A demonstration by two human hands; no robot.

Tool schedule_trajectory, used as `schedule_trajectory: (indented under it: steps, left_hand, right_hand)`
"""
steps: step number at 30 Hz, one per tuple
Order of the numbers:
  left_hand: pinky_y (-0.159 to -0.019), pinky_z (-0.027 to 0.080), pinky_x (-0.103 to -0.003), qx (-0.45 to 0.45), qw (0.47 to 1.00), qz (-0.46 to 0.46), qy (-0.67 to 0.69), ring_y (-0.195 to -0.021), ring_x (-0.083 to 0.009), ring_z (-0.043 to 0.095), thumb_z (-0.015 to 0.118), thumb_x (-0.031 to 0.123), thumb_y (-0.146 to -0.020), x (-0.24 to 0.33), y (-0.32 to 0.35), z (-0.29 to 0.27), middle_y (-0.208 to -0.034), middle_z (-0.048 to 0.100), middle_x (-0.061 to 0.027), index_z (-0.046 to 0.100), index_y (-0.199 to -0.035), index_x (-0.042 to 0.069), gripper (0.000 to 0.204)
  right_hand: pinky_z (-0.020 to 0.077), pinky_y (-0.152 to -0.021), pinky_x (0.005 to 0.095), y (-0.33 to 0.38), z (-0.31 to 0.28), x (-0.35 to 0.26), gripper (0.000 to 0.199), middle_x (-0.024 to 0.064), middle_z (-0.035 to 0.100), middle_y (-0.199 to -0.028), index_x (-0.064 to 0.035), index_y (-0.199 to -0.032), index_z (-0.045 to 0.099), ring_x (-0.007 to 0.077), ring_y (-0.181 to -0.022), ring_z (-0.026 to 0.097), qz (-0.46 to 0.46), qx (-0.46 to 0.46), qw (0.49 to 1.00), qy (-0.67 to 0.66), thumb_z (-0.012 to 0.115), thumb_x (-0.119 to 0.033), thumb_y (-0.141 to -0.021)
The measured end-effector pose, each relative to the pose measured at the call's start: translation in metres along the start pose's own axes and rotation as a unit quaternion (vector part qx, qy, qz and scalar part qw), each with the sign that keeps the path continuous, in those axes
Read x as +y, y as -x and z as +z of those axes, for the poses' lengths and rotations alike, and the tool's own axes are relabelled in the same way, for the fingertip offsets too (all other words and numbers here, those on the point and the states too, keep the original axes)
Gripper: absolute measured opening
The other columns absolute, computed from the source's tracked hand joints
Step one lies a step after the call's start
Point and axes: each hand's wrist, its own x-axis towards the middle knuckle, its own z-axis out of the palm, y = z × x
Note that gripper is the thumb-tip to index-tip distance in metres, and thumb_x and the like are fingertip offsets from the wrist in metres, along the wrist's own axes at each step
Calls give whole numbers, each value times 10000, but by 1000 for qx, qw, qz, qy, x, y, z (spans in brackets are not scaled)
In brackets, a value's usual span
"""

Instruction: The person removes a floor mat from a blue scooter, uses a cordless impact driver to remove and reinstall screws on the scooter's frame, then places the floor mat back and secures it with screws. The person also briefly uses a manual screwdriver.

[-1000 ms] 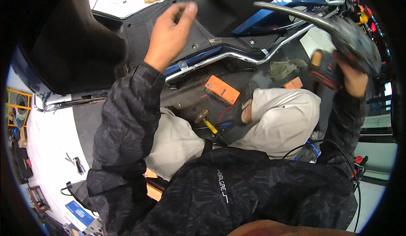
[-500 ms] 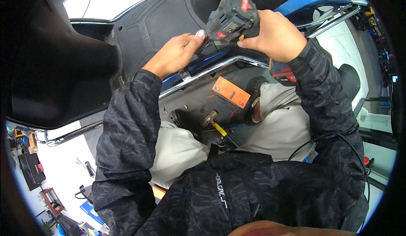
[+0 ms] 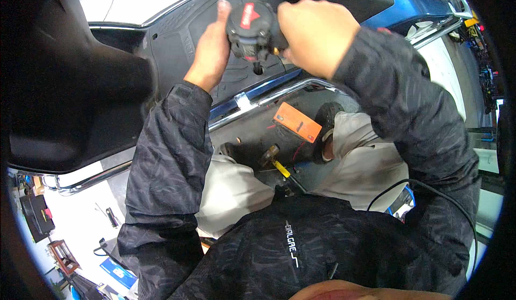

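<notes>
My right hand [image 3: 317, 36] grips the handle of a black cordless drill [image 3: 250, 42] with a red label on its back end. The drill stands upright over the black footboard [image 3: 188, 42] of a blue scooter, its tip pointing down near a round hole [image 3: 258, 70]. Against the drill's left side rests my left hand [image 3: 212, 44], thumb up along the housing; its other fingers are mostly hidden behind the tool. Below the footboard edge runs a chrome rail [image 3: 285, 89], held by a bright bracket [image 3: 243, 101].
An orange box [image 3: 297, 122] lies on the dark floor mat between my feet. Near it is a hammer [image 3: 281, 168] with a yellow and black handle. The black seat section [image 3: 70, 112] rises at left. A black cable [image 3: 430, 188] hangs across my right sleeve.
The drill has swung left and turned more upright over the footboard. My left hand has moved up from near the drill's bit to the side of its body.
</notes>
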Motion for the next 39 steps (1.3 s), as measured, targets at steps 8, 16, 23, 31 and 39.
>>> schedule_trajectory:
  steps: [8, 16, 23, 31, 39]
  left_hand:
    - [-898, 484, -310, 16, 976, 149, 157, -1007, -172, 630, 426, 696, -1036, 25, -5, -4, -1085, 701, -65, 665, -1325, 24, 769]
    - [-902, 496, -329, 2, 985, 106, 136, -1020, -194, 628, 580, 636, -1002, 33, 5, -1, -1133, 634, -106, 662, -1274, 14, 684]
    - [-927, 493, -396, 21, 975, 221, 20, -1023, -301, 623, 608, 634, -979, 37, 22, 11, -1095, 583, -175, 655, -1253, -13, 705]
    - [-922, 494, -392, 21, 982, 186, 32, -1025, -307, 626, 607, 587, -993, 39, 15, 14, -1113, 592, -191, 657, -1250, -29, 669]
    - [-931, 493, -389, 22, 981, 190, 23, -1037, -298, 626, 590, 595, -998, 37, 14, 14, -1128, 598, -190, 651, -1262, -34, 684]
  right_hand:
    - [623, -830, 394, -45, -20, -23, 410, 228, 756, -969, 20, -1111, 742, 334, -892, 768, 47, -150, 987, 41, 823, -188, -766]
    - [623, -821, 403, -40, -25, -23, 381, 239, 754, -928, 28, -1023, 763, 351, -883, 768, 46, -154, 985, 54, 854, -209, -738]
    - [609, -807, 438, -5, -11, -9, 476, 269, 725, -908, 84, -1052, 636, 412, -878, 744, 63, -93, 994, -15, 860, -220, -761]
    - [612, -782, 430, -10, -10, -7, 482, 268, 724, -893, 87, -1054, 639, 416, -851, 744, 45, -95, 994, -18, 862, -221, -756]
    - [618, -817, 417, -17, -8, -6, 279, 219, 755, -933, 13, -1003, 758, 360, -894, 764, 81, -133, 988, 1, 807, -120, -763]
